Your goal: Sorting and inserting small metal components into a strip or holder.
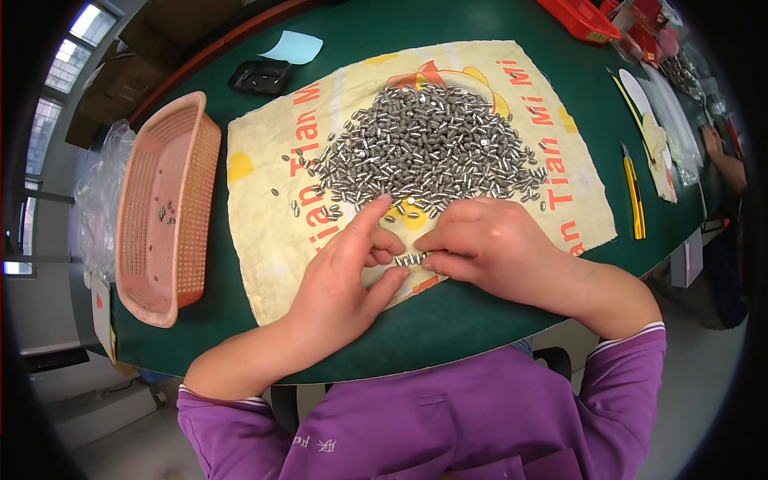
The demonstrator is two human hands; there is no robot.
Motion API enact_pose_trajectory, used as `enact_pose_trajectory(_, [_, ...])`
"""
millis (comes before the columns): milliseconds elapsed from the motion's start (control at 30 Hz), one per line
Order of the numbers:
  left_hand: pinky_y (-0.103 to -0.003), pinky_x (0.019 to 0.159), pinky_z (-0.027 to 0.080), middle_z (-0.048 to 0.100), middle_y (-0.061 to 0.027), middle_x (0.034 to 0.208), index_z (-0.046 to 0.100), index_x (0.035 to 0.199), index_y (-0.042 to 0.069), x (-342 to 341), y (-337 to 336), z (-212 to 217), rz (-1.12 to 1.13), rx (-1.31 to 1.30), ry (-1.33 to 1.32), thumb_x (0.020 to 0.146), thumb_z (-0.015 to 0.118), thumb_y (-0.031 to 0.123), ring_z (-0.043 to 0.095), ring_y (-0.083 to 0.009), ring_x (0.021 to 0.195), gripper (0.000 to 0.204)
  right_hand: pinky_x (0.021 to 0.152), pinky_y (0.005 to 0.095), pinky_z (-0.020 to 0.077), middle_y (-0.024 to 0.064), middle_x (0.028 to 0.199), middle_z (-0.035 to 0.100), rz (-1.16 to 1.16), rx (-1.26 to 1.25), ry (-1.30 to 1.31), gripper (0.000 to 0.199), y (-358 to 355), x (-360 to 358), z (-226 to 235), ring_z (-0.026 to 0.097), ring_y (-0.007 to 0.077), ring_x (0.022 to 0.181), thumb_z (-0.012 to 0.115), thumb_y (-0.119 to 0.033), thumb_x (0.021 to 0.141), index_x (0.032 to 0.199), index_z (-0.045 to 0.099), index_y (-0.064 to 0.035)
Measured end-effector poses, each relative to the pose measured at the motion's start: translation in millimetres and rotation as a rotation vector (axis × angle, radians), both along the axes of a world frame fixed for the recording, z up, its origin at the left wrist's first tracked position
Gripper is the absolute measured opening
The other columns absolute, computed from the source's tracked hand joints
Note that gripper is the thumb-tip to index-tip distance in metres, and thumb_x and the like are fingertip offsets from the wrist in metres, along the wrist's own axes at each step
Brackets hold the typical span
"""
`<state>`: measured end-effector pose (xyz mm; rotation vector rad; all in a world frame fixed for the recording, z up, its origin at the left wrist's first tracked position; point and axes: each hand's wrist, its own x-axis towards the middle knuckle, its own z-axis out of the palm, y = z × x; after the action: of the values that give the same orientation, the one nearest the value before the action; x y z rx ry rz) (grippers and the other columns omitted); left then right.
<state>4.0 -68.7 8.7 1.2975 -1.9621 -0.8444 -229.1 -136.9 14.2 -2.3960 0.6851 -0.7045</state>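
Note:
Small shiny metal barrel-shaped pieces lie in a large heap [424,144] on a pale yellow printed cloth. Close to the cloth's near edge, a short row of these metal pieces [410,260] lies side by side between my two hands. My left hand [340,268] has its thumb and curled fingers at the row's left end, while its index finger stretches toward the heap. At the right end, my right hand [492,244] pinches the row between thumb and fingers. The fingertips partly cover the end pieces.
The cloth [260,232] lies on a green table [344,356]. To the left stands a pink plastic basket [204,152] with several metal pieces inside. A black tray [260,78] and light blue paper [296,48] lie far left. Right are a yellow utility knife [634,196] and a red bin [580,20].

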Motion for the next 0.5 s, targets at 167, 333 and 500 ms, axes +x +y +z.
enact_pose_trajectory(167, [-0.030, 0.080, 0.055, 0.070, -0.0063, 0.101, 0.038, 0.152, 0.001, -3.9, -0.4, -2.3, 0.020, -0.018, -0.011, 0.085, 0.078, -0.003, 0.067, -0.0177, 0.090, 0.078, 0.071, 0.0434, 0.0541, 0.0080, 0.083, 0.064, -0.023, -0.006, 0.002, 0.012, 3.4, 3.8, -5.6, 0.067, 0.0306, 0.082, 0.078, -0.017, 0.082, 0.089, 0.072, -0.0085])
enact_pose_trajectory(333, [-0.027, 0.082, 0.054, 0.071, -0.0049, 0.100, 0.040, 0.151, 0.000, -5.3, -1.3, -4.5, 0.020, -0.031, -0.027, 0.085, 0.078, -0.006, 0.066, -0.0136, 0.090, 0.077, 0.071, 0.0432, 0.0540, 0.0084, 0.084, 0.062, -0.032, 0.008, 0.013, 0.013, 6.7, 6.8, -6.0, 0.066, 0.0309, 0.082, 0.078, -0.016, 0.081, 0.086, 0.068, -0.0083])
enact_pose_trajectory(500, [-0.027, 0.082, 0.052, 0.068, -0.0029, 0.097, 0.041, 0.152, 0.004, -5.6, 0.7, -5.3, -0.005, -0.001, 0.022, 0.085, 0.077, -0.007, 0.066, -0.0123, 0.089, 0.076, 0.072, 0.0434, 0.0540, 0.0087, 0.086, 0.062, -0.024, 0.063, 0.016, 0.017, 10.2, 6.5, -2.7, 0.066, 0.0312, 0.084, 0.078, -0.015, 0.080, 0.088, 0.065, -0.0084])
